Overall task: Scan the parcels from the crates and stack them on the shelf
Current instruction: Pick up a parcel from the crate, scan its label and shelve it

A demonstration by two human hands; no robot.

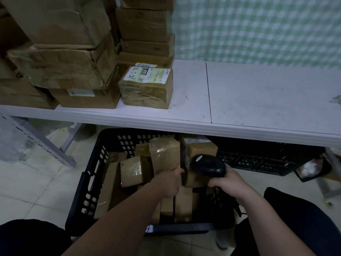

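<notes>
Head | left grip (169, 183) holds parcel (202, 150), fingertips hidden | right grip (228, 183) holds scanner (208, 166)

One scanner (208, 166), two crates (88, 183) (258, 161), two hands (170, 182) (227, 182), over a dozen parcels (145, 85)

Dim, flat indoor light with a cool green cast. We take the white shelf (258, 93) as the brightest surface, evenly lit. Below the shelf, the black crate (86, 183) falls into shadow and loses detail; tape on its parcels (164, 154) gives a faint sheen, and the scanner (208, 165) carries one small highlight. We note wide-angle bowing of the shelf's front edge and soft, smeared detail below its left end.
</notes>
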